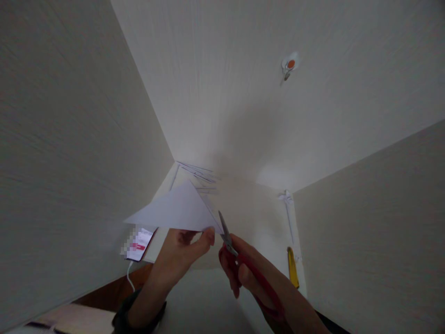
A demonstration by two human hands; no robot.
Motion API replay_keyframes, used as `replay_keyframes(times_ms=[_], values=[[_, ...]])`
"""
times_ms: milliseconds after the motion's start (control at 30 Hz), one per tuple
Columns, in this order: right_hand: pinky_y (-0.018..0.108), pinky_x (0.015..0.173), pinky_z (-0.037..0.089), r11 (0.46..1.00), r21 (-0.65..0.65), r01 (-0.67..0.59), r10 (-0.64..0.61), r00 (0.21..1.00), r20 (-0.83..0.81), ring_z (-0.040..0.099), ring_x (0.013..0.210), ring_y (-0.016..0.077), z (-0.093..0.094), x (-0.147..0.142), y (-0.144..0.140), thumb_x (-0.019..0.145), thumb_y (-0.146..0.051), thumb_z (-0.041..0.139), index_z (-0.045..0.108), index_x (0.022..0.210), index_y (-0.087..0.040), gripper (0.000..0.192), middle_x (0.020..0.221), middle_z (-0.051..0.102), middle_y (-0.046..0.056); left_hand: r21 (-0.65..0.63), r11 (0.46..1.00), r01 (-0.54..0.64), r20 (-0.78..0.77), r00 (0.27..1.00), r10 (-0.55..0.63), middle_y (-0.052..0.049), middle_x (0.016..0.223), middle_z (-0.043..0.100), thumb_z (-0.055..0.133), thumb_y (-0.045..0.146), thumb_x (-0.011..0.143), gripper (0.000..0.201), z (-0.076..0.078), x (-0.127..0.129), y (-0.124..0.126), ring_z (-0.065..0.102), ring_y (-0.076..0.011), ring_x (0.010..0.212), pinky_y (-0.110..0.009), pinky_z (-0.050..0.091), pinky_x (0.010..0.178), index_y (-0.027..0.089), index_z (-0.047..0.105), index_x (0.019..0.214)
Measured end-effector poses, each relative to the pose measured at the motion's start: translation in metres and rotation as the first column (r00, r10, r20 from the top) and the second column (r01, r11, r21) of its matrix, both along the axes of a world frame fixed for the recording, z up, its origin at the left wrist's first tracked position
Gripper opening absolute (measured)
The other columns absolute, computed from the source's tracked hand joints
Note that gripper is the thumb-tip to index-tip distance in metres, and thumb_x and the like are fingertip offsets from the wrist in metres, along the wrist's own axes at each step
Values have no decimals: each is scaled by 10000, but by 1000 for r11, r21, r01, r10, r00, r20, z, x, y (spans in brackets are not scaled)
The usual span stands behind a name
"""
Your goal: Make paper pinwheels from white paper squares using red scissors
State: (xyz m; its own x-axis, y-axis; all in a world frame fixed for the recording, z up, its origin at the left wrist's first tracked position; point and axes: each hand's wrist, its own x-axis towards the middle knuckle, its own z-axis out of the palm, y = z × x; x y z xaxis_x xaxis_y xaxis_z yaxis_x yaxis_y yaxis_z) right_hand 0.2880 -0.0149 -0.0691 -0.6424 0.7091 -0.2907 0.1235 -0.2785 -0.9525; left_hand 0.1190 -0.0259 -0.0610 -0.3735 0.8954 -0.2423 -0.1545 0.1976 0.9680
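My left hand [189,250] pinches a folded white sheet of paper [170,208] along its lower edge, near its right corner. The paper has a triangular shape, with one point toward the left wall and another pointing up. Red-handled scissors [227,241] are gripped in my right hand [252,269], fingers wrapped in the handles. Their blades point up and slightly left, close beside the paper's right corner. Whether the blades touch the paper I cannot tell.
Several thin paper strips [198,171] lie at the back left of the white surface. A lit phone [139,243] with a white cable [130,277] is at left. A yellow cutter-like tool [292,269] and crumpled paper [287,197] lie along the right wall. A hook [290,65] hangs on the wall.
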Motion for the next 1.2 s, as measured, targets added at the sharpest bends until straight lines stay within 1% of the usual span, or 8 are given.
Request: replay_keyframes(times_ms=[167, 300, 400, 533, 833, 933, 1033, 1200], values=[[265, 582, 416, 1000, 6, 21, -21, 1000, 17, 468, 644, 146, 0, 0, 1, 868, -679, 511, 579, 944, -238, 452, 798, 551, 21, -22, 1000, 3, 17, 1000, -3, 38, 498, 555, 686, 233, 664, 181, -1, 1, 0, 517, -122, 475, -219, 412, 443, 209, 568, 530], [266, 588, 428, 998, -48, -35, 36, 999, 14, 469, 649, 144, 0, -1, 3, 857, -692, 515, 570, 941, -230, 473, 785, 536, 18, -44, 999, 3, 50, 999, 0, 29, 540, 602, 687, 233, 660, 139, -1, 0, -1, 552, -128, 507, -220, 444, 468, 204, 592, 564], [269, 607, 431, 998, -67, -4, 4, 1000, -9, 460, 656, 139, 1, -2, 3, 864, -684, 510, 567, 939, -226, 468, 775, 510, 10, -50, 999, 0, 45, 999, 2, 7, 594, 662, 702, 237, 645, 74, -2, 0, -1, 610, -153, 566, -227, 469, 495, 197, 641, 635], [263, 582, 416, 1000, -25, -13, 13, 1000, -2, 451, 622, 131, 3, -2, 2, 878, -675, 492, 558, 913, -226, 455, 757, 505, 5, -54, 998, -20, 33, 999, 21, -25, 699, 730, 720, 256, 634, 137, -3, 0, -1, 672, -191, 651, -247, 504, 531, 190, 681, 748], [252, 561, 405, 1000, 12, -1, 0, 999, 43, 479, 611, 120, -5, 1, 2, 874, -655, 529, 569, 938, -227, 435, 779, 557, 9, -88, 996, 8, 59, 998, -2, -26, 637, 719, 722, 261, 663, 198, -3, -2, -5, 706, -231, 716, -267, 532, 568, 174, 715, 840], [249, 557, 404, 1000, -8, 0, 1, 999, 38, 472, 610, 116, -8, 2, 0, 871, -657, 535, 570, 954, -226, 440, 787, 558, 10, -69, 998, -10, 30, 999, 12, -23, 670, 729, 727, 247, 635, 155, -4, -2, -3, 679, -196, 645, -259, 522, 568, 184, 702, 774], [241, 552, 411, 1000, -31, -1, 2, 999, 34, 458, 612, 117, -7, 1, -2, 870, -642, 553, 574, 946, -225, 425, 751, 531, -1, -66, 998, -10, 3, 1000, 11, 5, 584, 675, 721, 252, 640, 82, -4, -2, -2, 627, -168, 554, -242, 480, 504, 201, 662, 665], [221, 498, 391, 997, -75, -2, 4, 1000, 23, 420, 542, 97, -7, -1, 4, 826, -696, 565, 555, 890, -225, 476, 667, 498, -29, -11, 1000, 14, -59, 998, -14, 28, 470, 579, 674, 266, 682, 201, 0, -1, -2, 547, -146, 460, -237, 410, 437, 222, 582, 509]])
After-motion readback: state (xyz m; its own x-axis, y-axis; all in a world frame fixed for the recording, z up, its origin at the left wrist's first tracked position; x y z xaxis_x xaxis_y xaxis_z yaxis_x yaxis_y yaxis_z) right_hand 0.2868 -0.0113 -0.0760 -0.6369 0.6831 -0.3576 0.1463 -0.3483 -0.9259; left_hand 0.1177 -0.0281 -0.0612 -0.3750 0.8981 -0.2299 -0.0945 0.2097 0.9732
